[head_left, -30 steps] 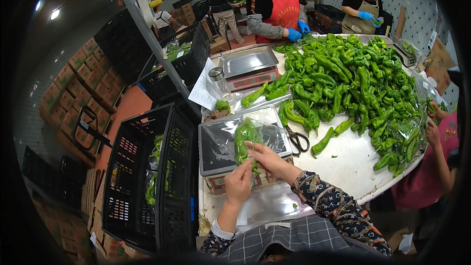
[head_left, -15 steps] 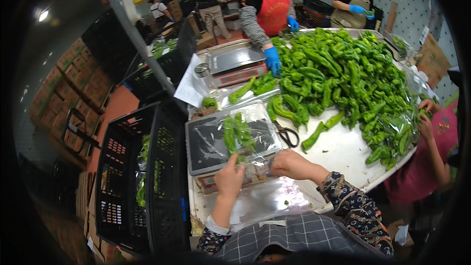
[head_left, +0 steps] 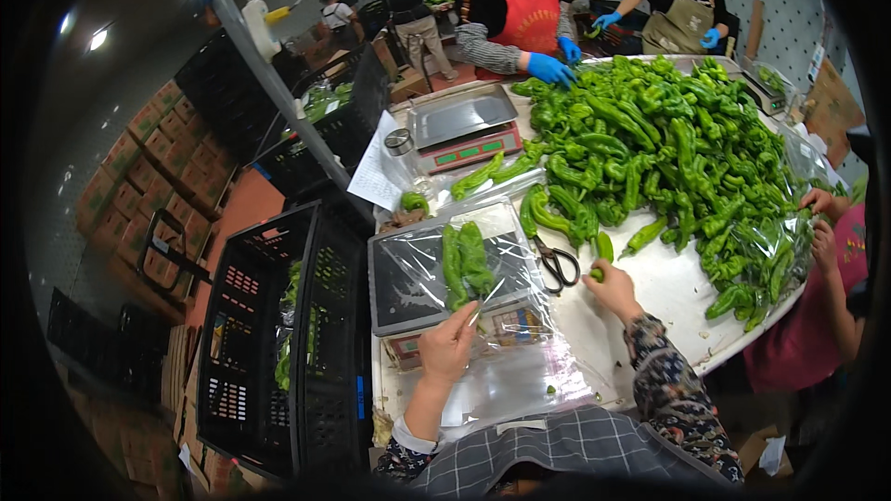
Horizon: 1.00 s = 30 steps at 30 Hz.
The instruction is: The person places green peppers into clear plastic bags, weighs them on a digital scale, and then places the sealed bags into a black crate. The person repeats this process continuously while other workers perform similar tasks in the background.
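Observation:
My left hand point(head_left: 445, 349) is closed at the near end of a clear plastic bag point(head_left: 506, 292), its fingers pinching the film by the pepper tips. Long green peppers point(head_left: 467, 264) lie in the bag, on top of the dark plate of a scale point(head_left: 394, 288). To the right, my right hand point(head_left: 613, 291) grips a green pepper point(head_left: 603, 249) just above the white table. Scissors with black handles point(head_left: 557, 263) lie between that hand and the scale.
A large heap of green peppers point(head_left: 650, 144) covers the table's far right. Beyond my scale stand a second scale point(head_left: 464, 121) and a glass jar point(head_left: 401, 150). Black crates point(head_left: 311, 343) stand at left. Co-workers' gloved hands point(head_left: 549, 68) and bare hands point(head_left: 821, 223) work around the heap.
My right hand has left the bag's near edge and moved right, now holding a pepper. My left hand stays by the bag. The co-worker's blue glove has shifted from the far scale to the heap.

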Motion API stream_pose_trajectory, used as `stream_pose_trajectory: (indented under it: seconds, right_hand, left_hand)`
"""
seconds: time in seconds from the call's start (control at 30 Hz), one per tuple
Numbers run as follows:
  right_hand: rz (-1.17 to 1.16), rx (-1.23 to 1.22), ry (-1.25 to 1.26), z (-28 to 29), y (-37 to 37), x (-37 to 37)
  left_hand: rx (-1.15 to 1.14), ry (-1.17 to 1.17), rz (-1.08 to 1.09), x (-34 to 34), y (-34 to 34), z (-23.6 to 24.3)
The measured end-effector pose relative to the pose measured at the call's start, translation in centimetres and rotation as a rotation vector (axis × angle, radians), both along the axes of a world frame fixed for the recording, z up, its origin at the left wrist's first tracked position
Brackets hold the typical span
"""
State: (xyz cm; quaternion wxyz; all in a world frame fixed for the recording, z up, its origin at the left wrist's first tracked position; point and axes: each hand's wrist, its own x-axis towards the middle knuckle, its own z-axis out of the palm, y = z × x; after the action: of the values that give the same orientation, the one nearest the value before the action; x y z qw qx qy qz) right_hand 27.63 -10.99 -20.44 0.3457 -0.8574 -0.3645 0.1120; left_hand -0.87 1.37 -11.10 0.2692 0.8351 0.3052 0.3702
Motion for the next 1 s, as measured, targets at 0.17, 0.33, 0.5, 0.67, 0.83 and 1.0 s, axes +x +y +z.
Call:
stream_pose_trajectory:
  seconds: [0.17,0.33,0.5,0.67,0.83,1.0]
  right_hand:
    - [0.204,0.507,0.582,9.1,-6.0,-4.4]
    - [0.845,0.239,0.486,13.5,-5.8,-9.3]
    - [0.684,0.277,-0.205,11.0,3.1,-12.6]
    - [0.708,0.346,-0.209,9.8,4.9,-10.7]
    - [0.366,0.545,0.296,7.5,1.9,-1.7]
    - [-0.189,-0.250,-0.115,0.7,-0.1,8.3]
  left_hand:
    - [-0.243,-0.115,0.033,1.3,-0.3,1.5]
    - [-0.259,-0.202,0.032,1.7,0.0,0.6]
    - [0.002,-0.100,-0.068,1.1,-1.2,1.9]
    - [-0.009,-0.107,-0.016,0.2,-0.7,1.0]
    - [-0.087,-0.189,-0.035,0.8,-0.7,0.6]
    - [-0.162,-0.042,0.009,0.3,-1.1,1.4]
